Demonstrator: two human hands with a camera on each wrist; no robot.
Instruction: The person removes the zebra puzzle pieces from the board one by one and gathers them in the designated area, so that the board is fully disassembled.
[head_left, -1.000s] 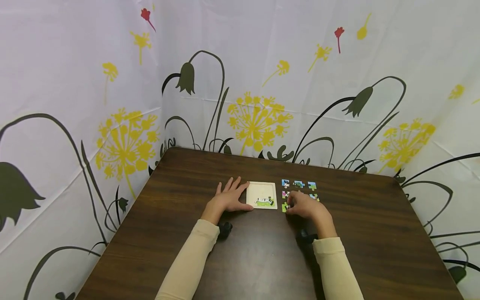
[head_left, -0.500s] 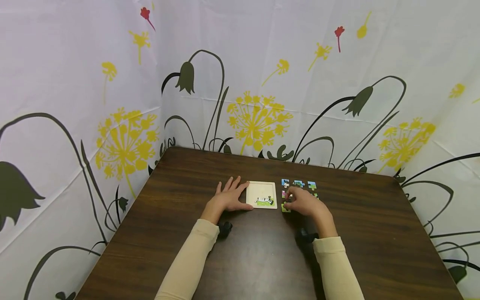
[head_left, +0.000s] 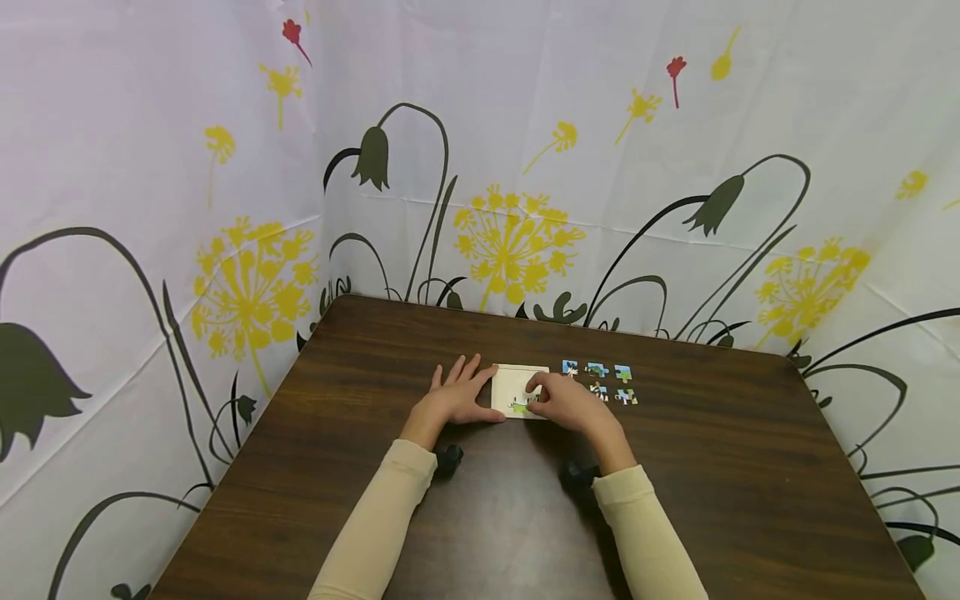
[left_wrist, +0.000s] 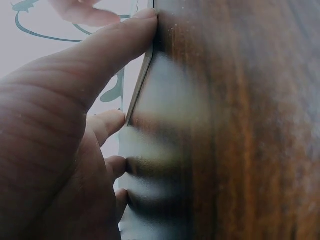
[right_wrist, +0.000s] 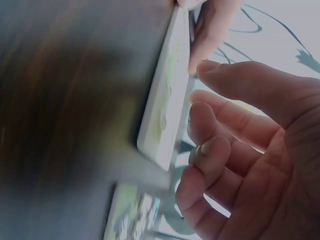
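A small pale square puzzle tray [head_left: 512, 379] lies on the dark table, with picture pieces [head_left: 517, 407] showing green and black-and-white along its near edge. My left hand [head_left: 452, 398] rests at the tray's left side, fingers spread, thumb and index finger touching its edge. Over the tray's right part hovers my right hand [head_left: 573, 406], fingers bent and covering some of the picture. In the right wrist view its thumb [right_wrist: 220, 75] and fingertips are apart, and no piece shows between them. The right hand may hide loose pieces at the left of the group.
Several loose jigsaw pieces [head_left: 597, 370] lie in rows right of the tray, including one [head_left: 626, 397] at the right end of the nearer visible row. A floral curtain [head_left: 510, 167] hangs behind the table [head_left: 495, 517].
My right hand has moved left from the loose pieces to above the tray's right part. More of the right-hand loose pieces now shows. My left hand has stayed at the tray.
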